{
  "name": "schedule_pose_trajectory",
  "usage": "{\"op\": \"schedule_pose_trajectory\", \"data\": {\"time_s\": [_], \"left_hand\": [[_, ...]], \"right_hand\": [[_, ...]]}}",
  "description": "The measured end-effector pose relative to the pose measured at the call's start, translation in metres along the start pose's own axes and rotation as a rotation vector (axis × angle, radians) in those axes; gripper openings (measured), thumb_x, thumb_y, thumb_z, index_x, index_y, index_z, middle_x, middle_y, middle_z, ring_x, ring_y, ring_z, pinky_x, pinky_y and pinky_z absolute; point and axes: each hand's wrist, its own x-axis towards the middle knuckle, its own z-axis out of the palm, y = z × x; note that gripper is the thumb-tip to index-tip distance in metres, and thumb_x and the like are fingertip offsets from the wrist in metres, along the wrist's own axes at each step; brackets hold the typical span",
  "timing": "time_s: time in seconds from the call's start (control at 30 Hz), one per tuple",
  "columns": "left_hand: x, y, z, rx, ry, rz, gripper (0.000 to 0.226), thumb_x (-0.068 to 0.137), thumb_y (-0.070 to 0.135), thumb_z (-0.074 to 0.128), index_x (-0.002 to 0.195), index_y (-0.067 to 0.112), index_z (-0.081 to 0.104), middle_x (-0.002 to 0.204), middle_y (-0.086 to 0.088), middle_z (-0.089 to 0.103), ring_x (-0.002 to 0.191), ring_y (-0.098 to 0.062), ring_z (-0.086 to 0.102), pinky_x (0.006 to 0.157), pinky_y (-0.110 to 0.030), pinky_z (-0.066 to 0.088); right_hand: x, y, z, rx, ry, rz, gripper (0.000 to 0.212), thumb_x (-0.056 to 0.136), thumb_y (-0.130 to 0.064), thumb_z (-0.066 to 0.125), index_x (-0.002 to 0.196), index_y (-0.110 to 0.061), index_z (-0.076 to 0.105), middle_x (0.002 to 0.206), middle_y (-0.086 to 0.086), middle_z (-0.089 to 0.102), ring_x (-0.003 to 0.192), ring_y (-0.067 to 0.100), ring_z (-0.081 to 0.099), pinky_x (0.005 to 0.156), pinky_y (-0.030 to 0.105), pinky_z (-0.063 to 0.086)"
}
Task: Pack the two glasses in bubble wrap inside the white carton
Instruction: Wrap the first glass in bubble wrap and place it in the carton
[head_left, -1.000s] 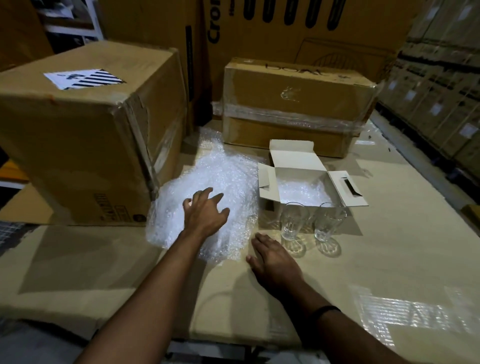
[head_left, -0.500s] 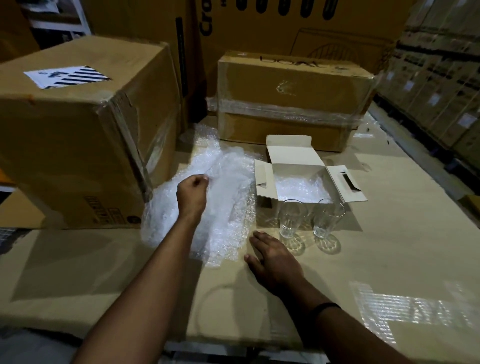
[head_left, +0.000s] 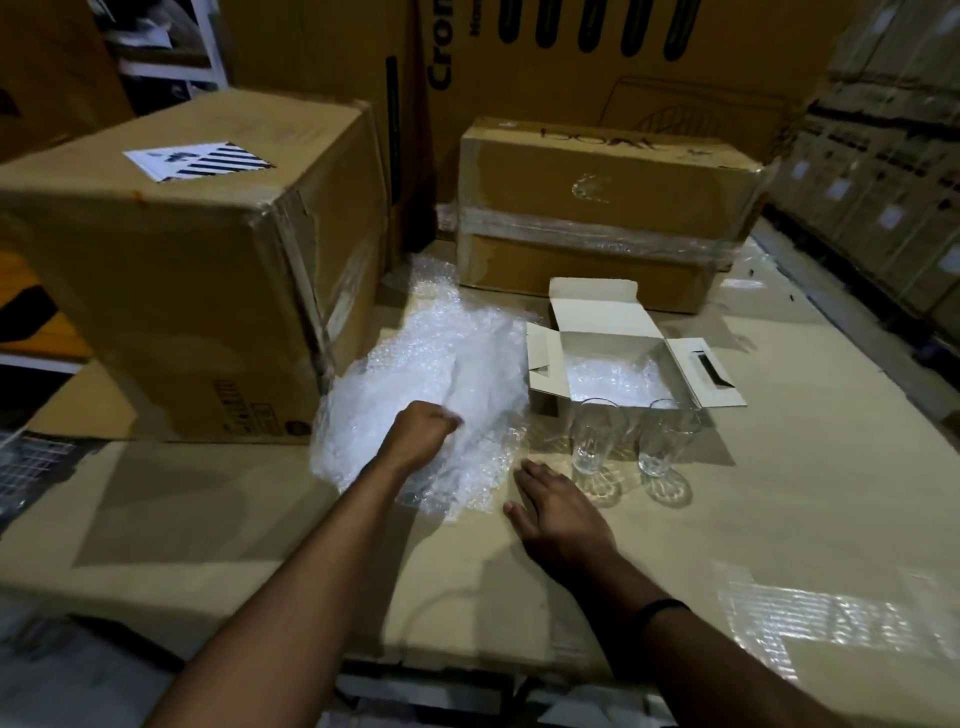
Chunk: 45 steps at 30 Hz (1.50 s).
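Bubble wrap (head_left: 441, 374) lies bunched under and beyond our left hand (head_left: 422, 432), which is clenched on a fold of it, while our right hand (head_left: 558, 509) rests flat, palm down, on the cardboard surface (head_left: 779, 519) beside the sheet's near edge. The first glass (head_left: 592, 436) and second glass (head_left: 667, 441) stand upright just beyond the right hand, the open white carton (head_left: 597, 317) directly behind them. We advise drawing the sheet out flat before laying a glass on it.

Glasses (head_left: 592, 436) stand just before the carton (head_left: 613, 358), mid-table (head_left: 779, 519). Bubble wrap (head_left: 441, 384) lies left of it, box (head_left: 597, 208) behind.
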Motion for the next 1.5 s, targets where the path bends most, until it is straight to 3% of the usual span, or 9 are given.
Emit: {"op": "schedule_pose_trajectory", "data": {"time_s": [0.3, 0.43, 0.57, 0.67, 0.77, 0.9, 1.0, 1.3, 1.5], "left_hand": [[0.010, 0.012, -0.010, -0.465, 0.372, -0.015, 0.022, 0.082, 0.004, 0.073, 0.067, 0.021, 0.072, 0.073, -0.002, 0.070, 0.077, -0.022, 0.063, 0.072, -0.029, 0.050], [-0.015, 0.035, -0.019, -0.235, 0.536, 0.315, 0.007, 0.091, 0.013, 0.067, 0.089, 0.010, 0.073, 0.086, 0.002, 0.069, 0.084, -0.009, 0.062, 0.077, -0.013, 0.047], [-0.063, 0.025, -0.002, 0.055, 0.354, 0.570, 0.016, 0.085, 0.005, 0.069, 0.099, 0.008, 0.076, 0.097, 0.003, 0.073, 0.094, 0.002, 0.060, 0.083, 0.000, 0.039], [-0.084, -0.001, 0.010, 0.256, 0.227, 0.698, 0.024, 0.073, 0.008, 0.063, 0.092, 0.010, 0.078, 0.094, 0.000, 0.076, 0.089, -0.007, 0.064, 0.087, -0.006, 0.038], [-0.099, -0.012, 0.021, 0.343, 0.100, 0.743, 0.027, 0.069, 0.010, 0.060, 0.089, 0.013, 0.077, 0.093, 0.004, 0.076, 0.086, -0.011, 0.066, 0.084, -0.018, 0.042], [-0.108, -0.013, 0.032, 0.342, 0.001, 0.769, 0.029, 0.068, 0.012, 0.060, 0.091, 0.016, 0.078, 0.096, 0.004, 0.076, 0.087, -0.012, 0.069, 0.087, -0.020, 0.045], [-0.114, -0.013, 0.037, 0.319, -0.058, 0.797, 0.028, 0.074, 0.027, 0.068, 0.100, 0.020, 0.077, 0.104, 0.008, 0.074, 0.097, -0.009, 0.068, 0.085, -0.032, 0.052], [-0.138, 0.037, 0.109, 0.402, 0.040, 0.969, 0.026, 0.083, 0.040, 0.061, 0.099, 0.023, 0.074, 0.113, 0.005, 0.067, 0.106, -0.019, 0.055, 0.088, -0.038, 0.039], [-0.152, 0.062, 0.182, 0.670, -0.067, 0.721, 0.054, 0.084, 0.057, 0.046, 0.131, 0.032, 0.058, 0.147, -0.002, 0.048, 0.136, -0.026, 0.040, 0.108, -0.043, 0.025]], "right_hand": [[-0.001, 0.000, -0.005, 0.036, 0.003, 0.017, 0.060, 0.094, -0.049, 0.048, 0.145, -0.019, 0.043, 0.155, 0.000, 0.035, 0.144, 0.013, 0.026, 0.114, 0.019, 0.012], [-0.001, 0.002, -0.004, 0.055, 0.022, -0.008, 0.054, 0.095, -0.043, 0.050, 0.141, -0.016, 0.049, 0.152, 0.001, 0.040, 0.142, 0.015, 0.031, 0.113, 0.019, 0.015], [-0.006, -0.009, -0.022, 0.721, 0.140, 0.212, 0.050, 0.095, -0.052, 0.048, 0.112, -0.010, 0.068, 0.116, 0.006, 0.069, 0.111, 0.020, 0.063, 0.091, 0.028, 0.048], [0.005, -0.013, -0.043, 1.218, 0.287, 0.442, 0.070, 0.078, -0.075, 0.050, 0.098, -0.011, 0.068, 0.089, 0.008, 0.071, 0.072, 0.022, 0.062, 0.060, 0.038, 0.052], [0.014, -0.019, -0.062, 1.033, 0.198, 0.379, 0.075, 0.069, -0.081, 0.059, 0.105, -0.016, 0.068, 0.091, 0.000, 0.070, 0.071, 0.017, 0.064, 0.060, 0.034, 0.050], [0.011, -0.018, -0.064, 0.834, 0.113, 0.371, 0.017, 0.078, -0.023, 0.076, 0.083, -0.008, 0.071, 0.075, 0.000, 0.069, 0.064, 0.013, 0.063, 0.065, 0.032, 0.050], [-0.008, -0.008, -0.079, 0.905, 0.105, 0.352, 0.015, 0.082, -0.014, 0.070, 0.071, -0.004, 0.068, 0.062, 0.001, 0.062, 0.053, 0.011, 0.053, 0.056, 0.029, 0.044], [-0.081, 0.086, -0.157, 1.066, 0.065, 0.327, 0.023, 0.090, 0.006, 0.055, 0.108, 0.000, 0.068, 0.062, 0.000, 0.056, 0.053, 0.012, 0.047, 0.051, 0.023, 0.038], [-0.111, 0.173, -0.186, 1.073, 0.182, 0.560, 0.025, 0.088, 0.006, 0.054, 0.105, 0.000, 0.070, 0.058, 0.004, 0.049, 0.044, 0.015, 0.040, 0.045, 0.021, 0.036]]}}
